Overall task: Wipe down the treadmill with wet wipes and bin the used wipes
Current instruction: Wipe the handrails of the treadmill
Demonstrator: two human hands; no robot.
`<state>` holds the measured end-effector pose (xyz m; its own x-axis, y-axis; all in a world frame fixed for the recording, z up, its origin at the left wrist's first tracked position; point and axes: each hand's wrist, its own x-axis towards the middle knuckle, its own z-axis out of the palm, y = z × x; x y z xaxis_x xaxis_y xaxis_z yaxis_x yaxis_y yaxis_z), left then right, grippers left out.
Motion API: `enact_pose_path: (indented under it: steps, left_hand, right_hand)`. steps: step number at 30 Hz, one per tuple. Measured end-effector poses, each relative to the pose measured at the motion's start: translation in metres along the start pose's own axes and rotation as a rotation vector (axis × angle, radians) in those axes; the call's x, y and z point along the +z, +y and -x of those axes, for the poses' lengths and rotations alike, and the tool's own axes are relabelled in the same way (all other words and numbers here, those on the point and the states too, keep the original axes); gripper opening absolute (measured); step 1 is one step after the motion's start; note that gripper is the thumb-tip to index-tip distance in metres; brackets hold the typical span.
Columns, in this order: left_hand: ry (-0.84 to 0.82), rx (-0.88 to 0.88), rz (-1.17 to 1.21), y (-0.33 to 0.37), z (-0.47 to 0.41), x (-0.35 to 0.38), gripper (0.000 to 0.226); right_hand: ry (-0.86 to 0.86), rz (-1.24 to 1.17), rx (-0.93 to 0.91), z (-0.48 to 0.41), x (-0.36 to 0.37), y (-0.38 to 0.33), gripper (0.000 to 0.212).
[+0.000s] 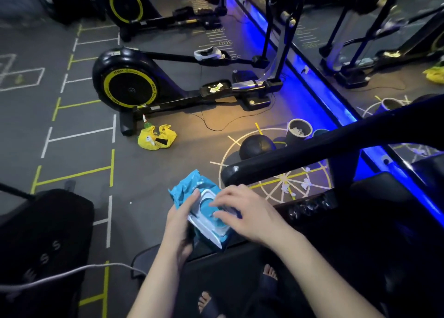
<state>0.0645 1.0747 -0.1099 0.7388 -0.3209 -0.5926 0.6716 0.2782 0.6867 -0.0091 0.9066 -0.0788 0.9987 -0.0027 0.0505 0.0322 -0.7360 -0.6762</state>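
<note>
My left hand [180, 224] grips a blue pack of wet wipes [189, 188] from its left side, thumb on the white flip lid. The fingers of my right hand [242, 212] rest on the pack's opening, where the lid stands open. The treadmill's black handrail [336, 140] runs across just beyond the pack. Its dark deck [240, 274] lies below me, under my feet. A dark round bin [299, 130] holding white crumpled wipes stands on the floor past the rail.
A black-and-yellow elliptical trainer [129, 84] stands ahead on the grey marked floor. A yellow bag [156, 137] lies near its base, and a dark ball [257, 147] sits by the bin. A mirror with a blue light strip [324, 94] runs along the right. Another black machine [45, 233] stands at the left.
</note>
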Motion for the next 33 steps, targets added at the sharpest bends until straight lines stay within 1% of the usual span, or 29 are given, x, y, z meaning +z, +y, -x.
enact_pose_path:
  steps: [2, 3, 4, 7, 9, 11, 13, 14, 16, 17, 21, 24, 25, 28, 31, 33]
  left_hand:
    - [0.000, 0.021, 0.018, 0.003, 0.003, -0.004, 0.063]
    - [0.008, 0.035, 0.029, 0.005, 0.005, -0.006, 0.060]
    - [0.017, 0.048, 0.038, 0.008, 0.007, -0.008, 0.057]
    - [0.039, 0.072, 0.048, 0.014, 0.012, -0.014, 0.047]
    - [0.060, 0.078, 0.063, 0.020, 0.015, -0.016, 0.042]
    - [0.089, 0.074, 0.090, 0.027, 0.017, -0.017, 0.041]
    - [0.115, 0.087, 0.099, 0.037, 0.018, -0.019, 0.041]
    - [0.132, 0.101, 0.098, 0.042, 0.018, -0.021, 0.039]
    - [0.150, 0.124, 0.113, 0.048, 0.020, -0.025, 0.036]
    - [0.153, 0.131, 0.121, 0.051, 0.021, -0.027, 0.035]
    - [0.173, 0.173, 0.134, 0.055, 0.027, -0.040, 0.032]
    - [0.200, 0.185, 0.157, 0.058, 0.025, -0.052, 0.032]
    - [0.211, 0.184, 0.167, 0.058, 0.024, -0.056, 0.034]
    - [0.235, 0.168, 0.199, 0.055, 0.020, -0.063, 0.042]
    - [0.257, 0.148, 0.229, 0.052, 0.016, -0.067, 0.039]
    - [0.285, 0.128, 0.233, 0.050, 0.013, -0.069, 0.037]
  right_hand:
    - [-0.066, 0.063, 0.016, 0.001, 0.008, -0.004, 0.038]
    - [-0.071, 0.093, 0.032, 0.001, 0.012, -0.006, 0.042]
    - [-0.067, 0.126, 0.047, 0.000, 0.014, -0.010, 0.042]
    - [-0.073, 0.213, 0.078, -0.008, 0.019, -0.024, 0.025]
    - [-0.056, 0.279, 0.074, -0.015, 0.025, -0.037, 0.020]
    - [0.009, 0.346, 0.074, -0.021, 0.034, -0.049, 0.015]
    - [0.099, 0.343, 0.058, -0.026, 0.042, -0.057, 0.003]
    - [0.128, 0.330, 0.049, -0.029, 0.046, -0.059, 0.007]
    - [0.119, 0.306, 0.039, -0.037, 0.049, -0.064, 0.007]
    - [0.099, 0.301, 0.033, -0.041, 0.048, -0.066, 0.006]
    - [-0.072, 0.323, 0.019, -0.052, 0.051, -0.077, 0.015]
    - [-0.190, 0.331, 0.021, -0.053, 0.063, -0.087, 0.012]
    - [-0.221, 0.364, 0.024, -0.054, 0.067, -0.089, 0.011]
    - [-0.305, 0.472, 0.029, -0.058, 0.074, -0.095, 0.019]
    - [-0.410, 0.543, 0.006, -0.061, 0.069, -0.099, 0.023]
    - [-0.487, 0.517, -0.012, -0.060, 0.062, -0.097, 0.018]
